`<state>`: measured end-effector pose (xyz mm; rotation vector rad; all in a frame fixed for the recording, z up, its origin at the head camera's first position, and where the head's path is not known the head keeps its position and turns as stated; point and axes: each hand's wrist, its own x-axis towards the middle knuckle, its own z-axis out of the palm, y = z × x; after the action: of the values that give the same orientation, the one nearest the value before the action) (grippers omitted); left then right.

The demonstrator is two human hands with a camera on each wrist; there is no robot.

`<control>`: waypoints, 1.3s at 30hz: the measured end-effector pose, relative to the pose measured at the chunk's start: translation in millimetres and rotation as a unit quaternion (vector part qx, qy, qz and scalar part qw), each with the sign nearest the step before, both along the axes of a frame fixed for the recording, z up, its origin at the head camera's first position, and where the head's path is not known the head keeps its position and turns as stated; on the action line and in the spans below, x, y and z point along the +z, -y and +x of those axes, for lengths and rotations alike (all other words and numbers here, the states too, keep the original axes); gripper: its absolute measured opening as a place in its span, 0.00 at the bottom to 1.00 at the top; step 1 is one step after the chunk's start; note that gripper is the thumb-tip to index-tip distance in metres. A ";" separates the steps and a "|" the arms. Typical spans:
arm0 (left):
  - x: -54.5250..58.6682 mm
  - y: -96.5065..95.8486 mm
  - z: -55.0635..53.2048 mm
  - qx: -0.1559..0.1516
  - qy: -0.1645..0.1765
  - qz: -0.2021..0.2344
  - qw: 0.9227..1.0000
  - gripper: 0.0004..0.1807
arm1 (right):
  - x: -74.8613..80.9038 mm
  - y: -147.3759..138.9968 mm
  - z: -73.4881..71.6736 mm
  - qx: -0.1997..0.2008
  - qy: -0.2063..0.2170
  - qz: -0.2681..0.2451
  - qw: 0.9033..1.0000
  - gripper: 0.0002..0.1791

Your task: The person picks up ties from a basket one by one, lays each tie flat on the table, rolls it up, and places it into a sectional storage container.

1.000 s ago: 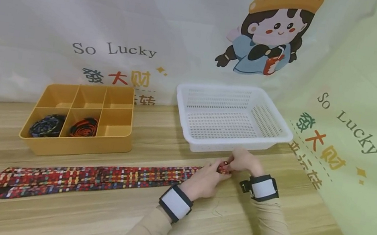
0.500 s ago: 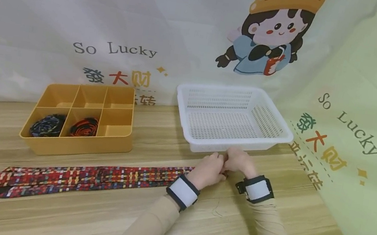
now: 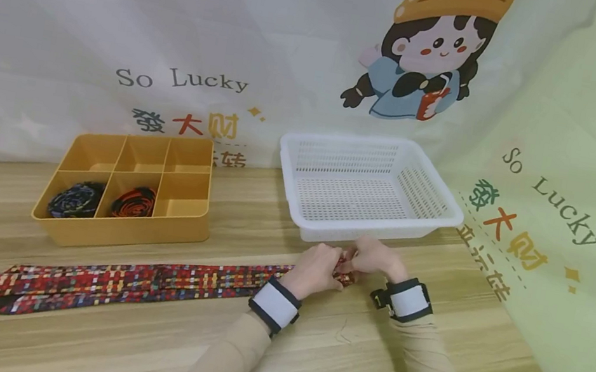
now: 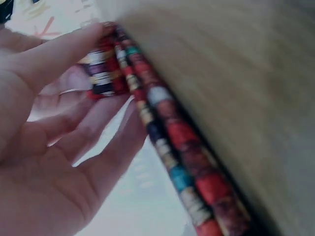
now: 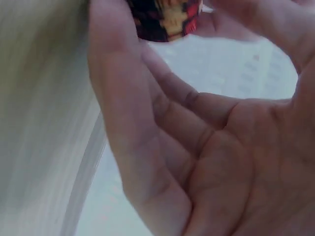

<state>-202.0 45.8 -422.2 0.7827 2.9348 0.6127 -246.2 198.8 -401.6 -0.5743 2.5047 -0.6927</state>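
Observation:
A red multicoloured patterned necktie [image 3: 133,280] lies folded lengthwise across the table, its wide end at the left. At its right end is a small roll [image 3: 343,278], partly covered by fingers. My left hand [image 3: 314,270] holds this roll from the left; in the left wrist view the thumb and fingers close around the rolled part [image 4: 106,71], with the flat strip [image 4: 172,142] running away beside them. From the right, my right hand [image 3: 375,258] grips the same roll, its curled fingers around the patterned cloth [image 5: 167,19] in the right wrist view.
A yellow six-compartment box [image 3: 123,231] stands at the back left. Its front row holds a dark blue rolled tie [image 3: 76,199] and an orange-and-black rolled tie [image 3: 133,202]. Behind my hands sits a white perforated basket [image 3: 367,228]. A printed cloth [image 3: 295,50] hangs behind the table.
My left hand moved right over the roll, then back slightly left, baring part of it again. The right hand shifted a little left. Box and basket stay put.

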 end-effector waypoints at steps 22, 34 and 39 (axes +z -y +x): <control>3.6 17.6 4.1 0.000 0.049 0.084 0.995 0.22 | 7.1 24.5 14.8 -0.010 -0.042 0.048 0.998 0.08; -0.8 29.4 2.4 0.000 0.046 0.080 0.996 0.23 | 7.5 36.6 18.6 -0.050 -0.017 0.025 0.998 0.10; 0.3 28.8 7.6 0.015 0.022 0.064 0.998 0.23 | 6.6 47.2 23.2 -0.078 -0.022 0.056 0.995 0.16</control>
<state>-194.4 17.0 -421.9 0.7274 2.8957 0.8155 -223.0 151.6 -394.9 -0.3602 2.6299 -0.5977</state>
